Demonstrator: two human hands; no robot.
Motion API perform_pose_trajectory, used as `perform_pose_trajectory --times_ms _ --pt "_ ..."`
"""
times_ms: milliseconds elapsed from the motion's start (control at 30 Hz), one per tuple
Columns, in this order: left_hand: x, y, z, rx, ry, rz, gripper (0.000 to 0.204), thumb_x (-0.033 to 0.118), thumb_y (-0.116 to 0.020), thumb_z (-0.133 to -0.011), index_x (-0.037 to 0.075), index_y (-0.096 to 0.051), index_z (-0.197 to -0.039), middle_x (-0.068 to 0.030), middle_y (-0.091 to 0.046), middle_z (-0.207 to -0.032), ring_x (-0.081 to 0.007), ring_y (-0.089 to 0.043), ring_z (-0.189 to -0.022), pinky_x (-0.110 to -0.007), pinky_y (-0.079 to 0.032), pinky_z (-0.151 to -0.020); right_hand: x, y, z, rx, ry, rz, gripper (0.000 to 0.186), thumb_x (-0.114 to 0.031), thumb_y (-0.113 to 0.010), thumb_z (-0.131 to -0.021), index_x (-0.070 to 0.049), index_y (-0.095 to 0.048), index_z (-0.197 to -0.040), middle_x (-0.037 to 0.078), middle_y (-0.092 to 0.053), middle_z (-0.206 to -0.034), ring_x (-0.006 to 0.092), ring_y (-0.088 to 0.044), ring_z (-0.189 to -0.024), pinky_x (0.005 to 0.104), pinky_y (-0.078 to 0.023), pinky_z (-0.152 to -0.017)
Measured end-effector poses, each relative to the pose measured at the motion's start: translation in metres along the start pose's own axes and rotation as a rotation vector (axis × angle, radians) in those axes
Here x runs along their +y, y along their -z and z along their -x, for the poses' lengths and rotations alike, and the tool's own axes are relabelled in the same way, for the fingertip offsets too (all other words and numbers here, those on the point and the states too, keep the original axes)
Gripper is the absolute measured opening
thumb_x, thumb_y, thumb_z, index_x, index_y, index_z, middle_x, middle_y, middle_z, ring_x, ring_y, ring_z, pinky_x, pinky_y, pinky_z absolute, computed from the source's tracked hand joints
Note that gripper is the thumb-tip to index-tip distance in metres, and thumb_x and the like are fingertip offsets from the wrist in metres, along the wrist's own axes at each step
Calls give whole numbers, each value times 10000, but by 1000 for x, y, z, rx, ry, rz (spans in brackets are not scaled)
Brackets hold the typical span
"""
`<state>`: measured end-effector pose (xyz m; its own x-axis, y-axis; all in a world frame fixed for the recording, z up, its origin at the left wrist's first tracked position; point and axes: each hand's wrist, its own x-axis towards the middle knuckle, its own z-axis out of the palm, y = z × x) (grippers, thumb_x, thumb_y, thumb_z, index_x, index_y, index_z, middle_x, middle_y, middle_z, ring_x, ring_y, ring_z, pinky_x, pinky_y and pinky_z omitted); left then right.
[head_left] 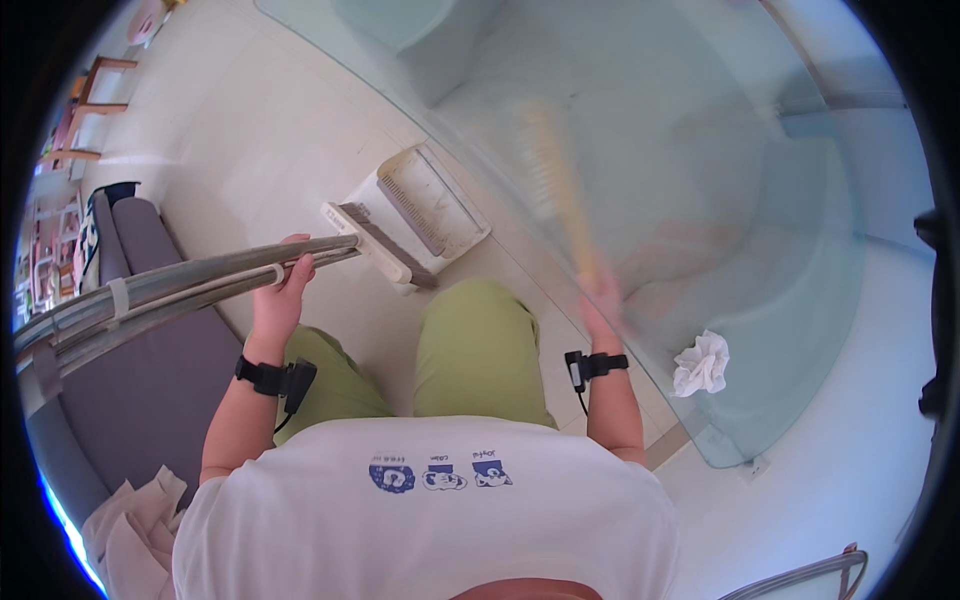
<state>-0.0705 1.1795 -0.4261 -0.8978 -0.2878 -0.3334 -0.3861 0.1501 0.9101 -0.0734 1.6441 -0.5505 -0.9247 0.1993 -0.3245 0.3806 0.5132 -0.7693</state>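
My left hand (277,308) is closed around the long grey handles (215,270) of a broom and dustpan set. At their end the white broom head (372,245), with grey-brown bristles, rests against a white dustpan (460,222) on the floor. Inside the pan is a row of comb teeth, with some bits of dirt. In my right hand (601,303) is a yellowish wooden brush (565,195) with pale bristles, smeared by motion. Brush and hand overlap the glass tabletop (800,330); whether above or beneath it, I cannot tell. A crumpled white tissue (702,364) is near the right wrist.
A grey sofa (150,350) runs along the left, a beige cloth (140,525) at its near end. The glass table's edge slants across from far left to near right. Wooden furniture (95,107) stands far left; a metal-framed piece (800,575) is at the near right.
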Motion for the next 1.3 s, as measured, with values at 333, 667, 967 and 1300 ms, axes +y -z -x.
perform_pose_trajectory --times_ms 333,667,967,1300 --pt "-12 -2 0 -22 -32 56 281 113 -570 -908 19 -553 -1172 -20 -564 -995 -75 -534 -847 -221 -481 -710 37 -37 7 91 14 164 542 -192 -582 -833 -29 -417 -1323 156 -536 -1251 256 -508 -1158 330 -393 -952" --pt "-9 22 28 32 41 38 308 84 -570 -899 -6 -545 -1193 0 -521 -938 -81 -493 -824 -219 -442 -712 -109 14 67 -352 86 65 556 -189 -585 -839 -136 -385 -1355 169 -547 -1230 306 -545 -1112 351 -439 -905" --pt "55 117 165 355 150 149 266 102 -574 -899 -6 -544 -1140 -37 -583 -1001 -101 -516 -870 -236 -433 -770 -231 103 144 -534 106 208 503 -205 -589 -842 -85 -435 -1306 145 -536 -1246 281 -516 -1142 345 -408 -940" --pt "217 214 248 564 88 147 169 146 -573 -896 21 -553 -1009 15 -562 -813 -42 -444 -641 -192 -346 -534 -380 148 172 -766 244 332 516 -261 -591 -847 -80 -432 -1303 155 -563 -1179 280 -543 -1075 351 -423 -903"
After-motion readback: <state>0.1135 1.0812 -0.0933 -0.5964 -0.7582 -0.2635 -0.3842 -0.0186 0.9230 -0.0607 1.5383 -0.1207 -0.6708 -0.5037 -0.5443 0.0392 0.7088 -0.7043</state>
